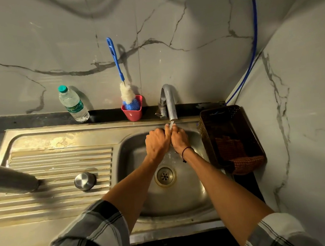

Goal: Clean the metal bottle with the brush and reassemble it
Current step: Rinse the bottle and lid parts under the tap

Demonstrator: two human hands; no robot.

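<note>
The metal bottle (9, 180) stands uncapped on the drainboard at the far left. Its round steel cap (85, 181) lies on the ribbed drainboard to the right of it. The blue-handled bottle brush (125, 90) stands head down in a red cup (132, 112) behind the sink, leaning on the wall. My left hand (156, 142) and my right hand (179, 138) are pressed side by side in the sink basin (132, 146), under the stream running from the tap (169, 102). Their fingers are loosely bent and hold nothing that I can see.
A plastic water bottle (73, 104) with a green cap stands on the black counter at the back left. A brown basket (231, 135) holding an orange-brown cloth sits right of the basin. The drain (164, 175) lies below my wrists. Marble walls close off the back and right.
</note>
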